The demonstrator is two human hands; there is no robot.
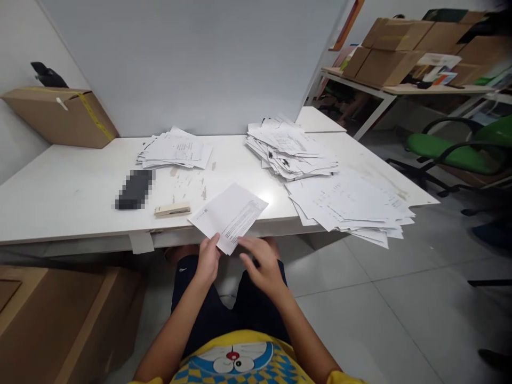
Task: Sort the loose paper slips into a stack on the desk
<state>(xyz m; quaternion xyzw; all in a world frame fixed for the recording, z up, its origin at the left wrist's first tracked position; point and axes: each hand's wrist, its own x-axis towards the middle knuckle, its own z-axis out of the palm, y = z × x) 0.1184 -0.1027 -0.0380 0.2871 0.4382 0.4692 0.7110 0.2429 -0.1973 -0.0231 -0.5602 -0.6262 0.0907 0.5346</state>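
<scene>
A printed sheet of paper (pixel 230 216), perhaps more than one layer, is tilted over the front edge of the white table. My left hand (pixel 209 258) pinches its near corner, thumb on top. Close to the sheet's right side, my right hand (pixel 264 264) has its fingers apart and holds nothing; whether a fingertip touches the paper is hard to tell. A beige stapler (pixel 173 210) lies on the table just left of the sheet. Beyond it are a dark, pixelated rectangular object (pixel 135 190) and a stack of papers (pixel 176 149).
A messy paper pile (pixel 288 146) stands at the back right; another spread of sheets (pixel 348 205) overhangs the front edge. A grey panel (pixel 200 64) rises behind. Cardboard boxes (pixel 60 320) sit at lower left, another box (pixel 60 114) on the table. A green chair (pixel 452 152) is at right.
</scene>
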